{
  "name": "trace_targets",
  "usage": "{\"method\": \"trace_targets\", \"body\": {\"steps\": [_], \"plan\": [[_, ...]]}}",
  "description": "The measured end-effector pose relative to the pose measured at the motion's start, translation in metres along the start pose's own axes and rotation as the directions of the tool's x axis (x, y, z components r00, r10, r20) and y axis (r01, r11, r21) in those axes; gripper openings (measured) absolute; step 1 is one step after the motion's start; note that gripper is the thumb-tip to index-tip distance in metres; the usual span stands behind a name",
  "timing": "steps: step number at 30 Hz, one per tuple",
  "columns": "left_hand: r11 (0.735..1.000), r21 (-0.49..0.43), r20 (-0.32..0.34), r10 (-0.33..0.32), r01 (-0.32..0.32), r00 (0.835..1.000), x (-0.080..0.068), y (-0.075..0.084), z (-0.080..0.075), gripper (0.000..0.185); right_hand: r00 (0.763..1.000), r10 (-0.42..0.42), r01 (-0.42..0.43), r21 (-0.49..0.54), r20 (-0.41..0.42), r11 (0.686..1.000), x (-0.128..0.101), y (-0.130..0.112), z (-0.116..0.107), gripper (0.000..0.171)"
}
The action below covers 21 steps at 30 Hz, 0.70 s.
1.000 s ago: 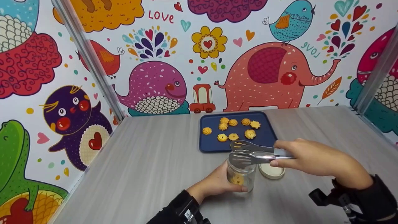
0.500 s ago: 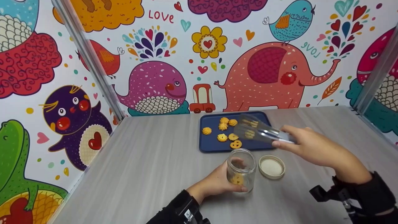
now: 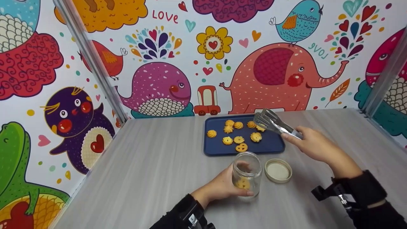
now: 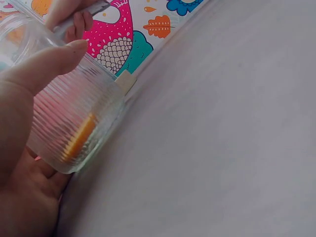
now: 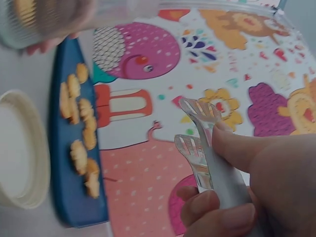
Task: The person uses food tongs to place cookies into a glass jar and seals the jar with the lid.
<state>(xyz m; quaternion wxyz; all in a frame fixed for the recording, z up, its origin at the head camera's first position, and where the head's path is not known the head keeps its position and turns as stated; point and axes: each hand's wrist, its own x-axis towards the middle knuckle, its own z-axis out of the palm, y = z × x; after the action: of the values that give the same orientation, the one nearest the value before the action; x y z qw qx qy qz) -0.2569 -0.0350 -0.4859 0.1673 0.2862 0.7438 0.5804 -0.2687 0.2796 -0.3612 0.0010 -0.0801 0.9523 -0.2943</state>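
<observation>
My left hand [image 3: 222, 186] grips a ribbed glass jar [image 3: 246, 173] that stands upright near the table's front; one yellow cookie [image 3: 243, 183] lies inside it. In the left wrist view my thumb [image 4: 42, 66] lies across the jar [image 4: 74, 118]. My right hand [image 3: 306, 141] holds metal tongs [image 3: 272, 122] by the handle. Their tips hover over the back right of a navy tray [image 3: 273, 144], just above a cookie [image 3: 260, 128]. The right wrist view shows the tongs [image 5: 202, 143] slightly apart with nothing between them. Several cookies lie on the tray.
A cream jar lid [image 3: 278, 170] lies upside down just right of the jar. The grey table [image 3: 152, 165] is enclosed by cartoon-printed walls [image 3: 159, 63] at the back and both sides. In the right wrist view the tray [image 5: 79, 207] and lid [image 5: 19, 148] lie at the left.
The right hand has carried the tongs from above the jar's mouth back and to the right, to the tray's far right part. The left hand and jar have stayed put.
</observation>
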Motion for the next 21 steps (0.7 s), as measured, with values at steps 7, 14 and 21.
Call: {"method": "trace_targets", "body": {"steps": [7, 14, 21], "plan": [[1.000, -0.005, -0.002, 0.007, -0.007, 1.000, -0.001, 0.002, 0.000, 0.073, 1.000, -0.009, 0.008, -0.023, -0.007, 1.000, 0.013, 0.019, 0.024, 0.061], [1.000, 0.006, -0.008, 0.010, -0.010, 1.000, -0.001, 0.003, 0.001, 0.074, 0.998, 0.051, -0.054, -0.121, -0.026, 0.991, 0.019, 0.027, 0.047, 0.063], [1.000, 0.013, -0.008, 0.009, -0.009, 1.000, -0.002, 0.004, 0.000, 0.075, 0.996, 0.068, -0.079, -0.207, -0.061, 0.975, 0.024, 0.024, 0.060, 0.067]]}}
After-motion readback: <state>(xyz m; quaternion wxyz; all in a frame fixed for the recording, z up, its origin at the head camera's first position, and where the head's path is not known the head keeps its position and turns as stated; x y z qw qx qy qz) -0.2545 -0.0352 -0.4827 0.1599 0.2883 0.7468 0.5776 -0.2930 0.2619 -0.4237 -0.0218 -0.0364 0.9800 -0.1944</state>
